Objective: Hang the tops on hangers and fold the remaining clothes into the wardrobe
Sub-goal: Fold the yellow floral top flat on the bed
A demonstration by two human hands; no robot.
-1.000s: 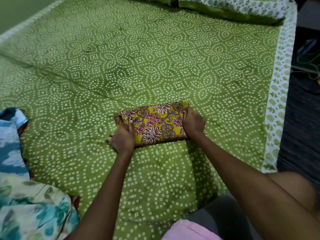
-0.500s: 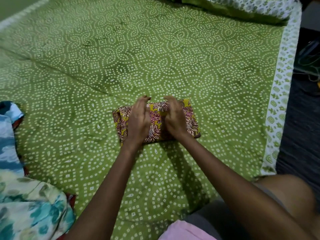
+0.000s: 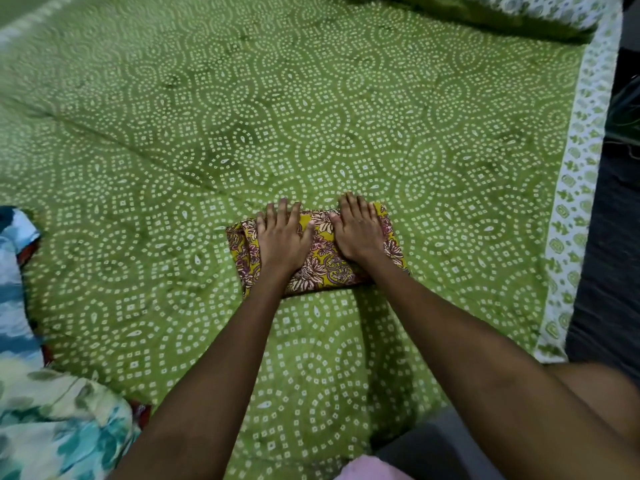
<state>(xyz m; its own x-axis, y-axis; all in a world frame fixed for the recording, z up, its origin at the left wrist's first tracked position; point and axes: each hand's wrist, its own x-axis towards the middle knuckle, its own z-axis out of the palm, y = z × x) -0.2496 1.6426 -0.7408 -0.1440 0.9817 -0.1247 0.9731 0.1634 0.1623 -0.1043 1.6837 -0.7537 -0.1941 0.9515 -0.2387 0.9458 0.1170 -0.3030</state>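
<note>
- A folded yellow garment (image 3: pixel 327 268) with a maroon and cream flower print lies on the bed (image 3: pixel 346 116), nearer the bed's right edge than its left and closer to the person's side than to the far end
- The garment is folded into a compact rectangle; its long axis runs left to right across the bed, roughly parallel to the near edge, with the right end tipped slightly toward the person
- Its short ends point toward the bed's left and right edges; the left end shows layered folds
- The left hand (image 3: pixel 282 237) lies palm down on the left half of the garment, fingers (image 3: pixel 282 211) straight and slightly apart, tips reaching just past the far long edge onto the bedsheet
- The right hand (image 3: pixel 358 230) lies palm down on the right half, fingers straight and close together, tips at the far long edge
- The two thumbs nearly meet over the middle of the garment; neither hand curls round the cloth
- The bedsheet is green with white dotted circles and has a white patterned border (image 3: pixel 581 188) along the right edge
- A heap of blue, teal and cream floral clothes (image 3: pixel 45 420) sits at the bed's near left corner, well apart from the folded garment
- A bit of pink cloth (image 3: pixel 367 471) shows at the bottom edge of view
</note>
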